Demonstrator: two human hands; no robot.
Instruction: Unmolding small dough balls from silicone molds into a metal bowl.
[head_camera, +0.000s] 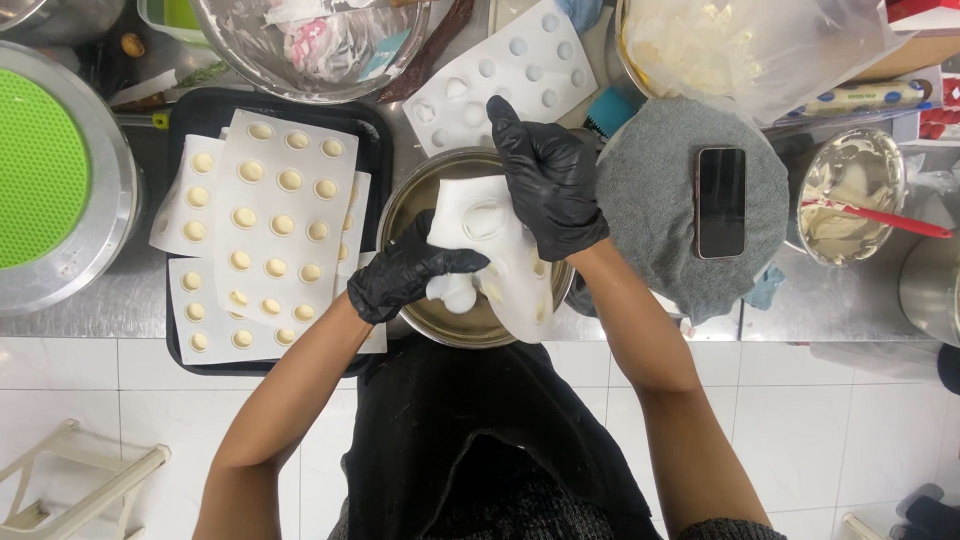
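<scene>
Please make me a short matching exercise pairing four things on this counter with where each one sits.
Things:
1. phone
2. white mould
3. filled moulds
4. red spatula

Places:
A. on the black tray
B. in both gloved hands, over the metal bowl
C. on the grey towel
D. in the small bowl at the right

Pairs: 1-C, 2-B, 3-A, 4-D

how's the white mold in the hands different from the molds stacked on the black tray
The held mold is bent and gripped by the left hand and right hand over a metal bowl; the tray molds lie flat and overlapped on the black tray. The tray molds' cavities hold cream-yellow filling; those on the held mold look mostly white and emptied. Both are white flexible sheets with rows of round cavities.
</scene>
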